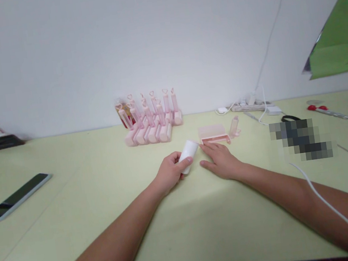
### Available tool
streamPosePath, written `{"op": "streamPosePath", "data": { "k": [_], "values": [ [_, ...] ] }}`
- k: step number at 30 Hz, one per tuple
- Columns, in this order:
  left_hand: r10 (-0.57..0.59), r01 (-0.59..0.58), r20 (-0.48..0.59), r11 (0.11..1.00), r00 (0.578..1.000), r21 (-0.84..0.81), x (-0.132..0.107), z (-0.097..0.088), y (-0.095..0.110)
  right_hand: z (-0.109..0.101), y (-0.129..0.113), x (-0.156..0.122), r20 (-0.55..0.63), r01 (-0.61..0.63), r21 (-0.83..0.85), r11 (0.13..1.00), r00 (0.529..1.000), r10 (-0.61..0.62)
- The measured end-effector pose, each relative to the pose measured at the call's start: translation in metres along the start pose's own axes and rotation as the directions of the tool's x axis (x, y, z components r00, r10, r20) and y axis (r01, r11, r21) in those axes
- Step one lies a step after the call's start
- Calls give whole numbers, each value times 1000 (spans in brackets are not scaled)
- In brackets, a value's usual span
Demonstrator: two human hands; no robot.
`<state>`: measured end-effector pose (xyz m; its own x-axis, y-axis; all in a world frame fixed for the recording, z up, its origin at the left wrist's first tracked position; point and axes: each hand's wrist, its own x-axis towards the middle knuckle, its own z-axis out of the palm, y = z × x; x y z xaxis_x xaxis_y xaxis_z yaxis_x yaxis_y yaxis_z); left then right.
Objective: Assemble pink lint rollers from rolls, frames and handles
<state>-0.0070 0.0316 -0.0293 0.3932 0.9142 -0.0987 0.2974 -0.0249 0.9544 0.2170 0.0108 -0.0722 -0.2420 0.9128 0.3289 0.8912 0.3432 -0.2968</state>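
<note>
Fingers of our left hand [168,173] grip 1 white object [190,150] mid-frame. Just right, our right hand [222,161] spreads its thumb wide.

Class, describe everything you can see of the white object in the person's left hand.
The white object is plain, smooth and elongated, and looks like plastic. The left hand grips its lower part, thumb across the front, hiding some of it. It tilts, its far end leaning toward the right hand; whether a fingertip there touches it is unclear. Behind it is the pale green table.
</note>
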Motion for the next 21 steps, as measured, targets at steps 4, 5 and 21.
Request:
{"op": "streamPosePath", "data": {
  "k": [4,5,21],
  "values": [
    [12,-12,-10,999,1000,-31,0,-1,-2,-6,-9,-4,-94,62,111,992,994,-52],
    [20,-21,-11,999,1000,-42,0,-1,-3,-8,-13,-7,-117,90,135,987,990,-74],
    [-31,53,69,935,997,-351,-5,6,0,-20,-46,-30,-185,305,527,793,952,-243]
  ]
}}
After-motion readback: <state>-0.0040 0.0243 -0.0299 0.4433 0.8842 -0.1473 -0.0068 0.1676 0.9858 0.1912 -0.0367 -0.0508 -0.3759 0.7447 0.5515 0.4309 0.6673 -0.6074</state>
